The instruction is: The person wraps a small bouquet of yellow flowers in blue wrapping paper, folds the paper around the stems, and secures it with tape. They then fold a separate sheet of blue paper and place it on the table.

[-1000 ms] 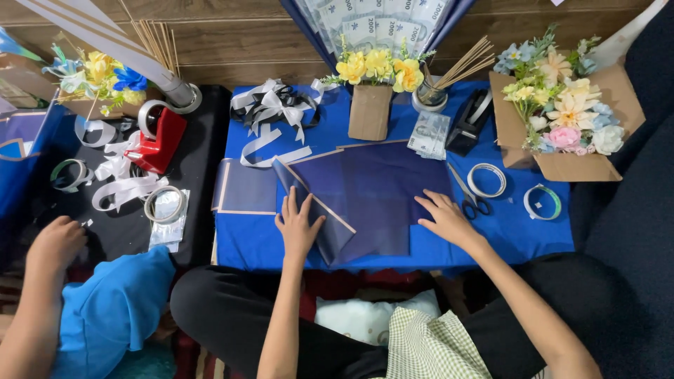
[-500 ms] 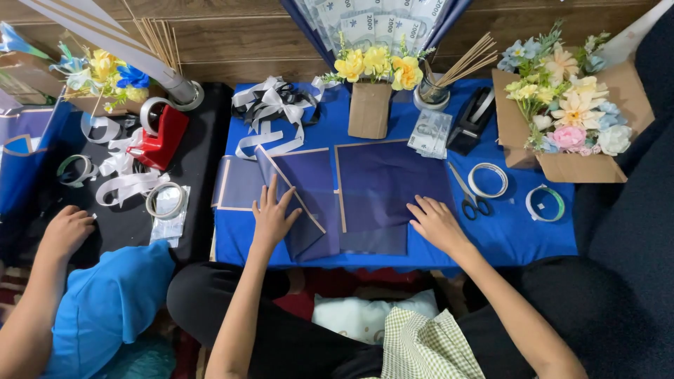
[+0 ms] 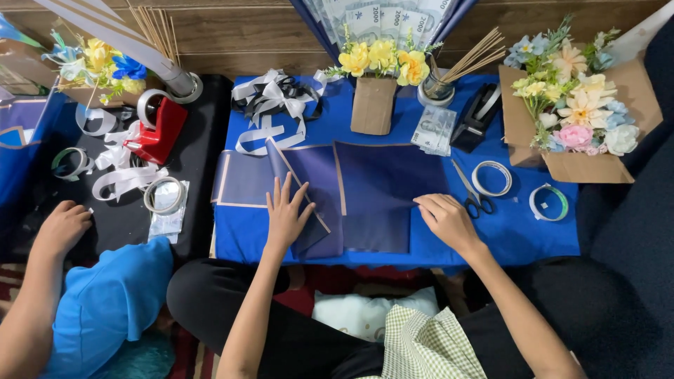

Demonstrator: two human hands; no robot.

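Note:
Dark blue wrapping paper sheets (image 3: 379, 182) with thin pale borders lie overlapped on a blue low table (image 3: 533, 238). My left hand (image 3: 286, 214) presses flat, fingers spread, on the left sheets where one sheet's edge is folded up. My right hand (image 3: 446, 219) rests with bent fingers on the right edge of the paper. Neither hand grips anything.
Scissors (image 3: 472, 193) and two tape rings (image 3: 491, 177) lie right of the paper. Behind stand a yellow flower bundle (image 3: 375, 63), a stick jar (image 3: 439, 85), a black tape dispenser (image 3: 477, 116), white ribbons (image 3: 270, 98) and a boxed bouquet (image 3: 576, 119). Another person's hand (image 3: 60, 228) rests by a red dispenser (image 3: 160, 126).
My left hand slid leftwards across the sheets, spreading the stack out wider. My right hand stayed at the paper's right side.

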